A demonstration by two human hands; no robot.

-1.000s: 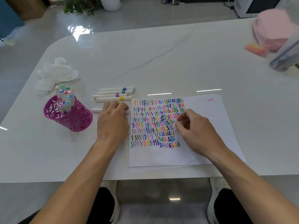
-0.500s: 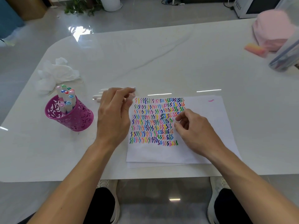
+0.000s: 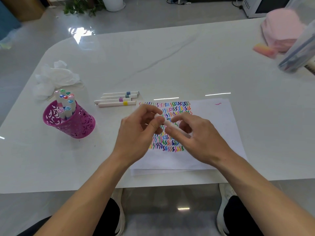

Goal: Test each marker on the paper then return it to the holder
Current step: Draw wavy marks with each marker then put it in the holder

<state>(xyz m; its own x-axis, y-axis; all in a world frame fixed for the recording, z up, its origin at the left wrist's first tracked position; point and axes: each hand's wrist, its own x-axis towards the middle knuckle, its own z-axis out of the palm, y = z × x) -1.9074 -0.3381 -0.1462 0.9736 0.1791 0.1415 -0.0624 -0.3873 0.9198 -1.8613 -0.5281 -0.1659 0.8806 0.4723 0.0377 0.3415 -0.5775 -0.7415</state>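
We pinch one white marker between left hand and right hand above the paper; the holder stands at nine o'clock.

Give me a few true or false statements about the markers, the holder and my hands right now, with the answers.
1. The left hand and the right hand both grip one white marker above the paper. True.
2. The holder is empty. False: several capped markers stand in it.
3. Four loose markers lie on the table beside the paper's far left corner. True.
4. The paper is blank. False: rows of coloured squiggles cover its left part.
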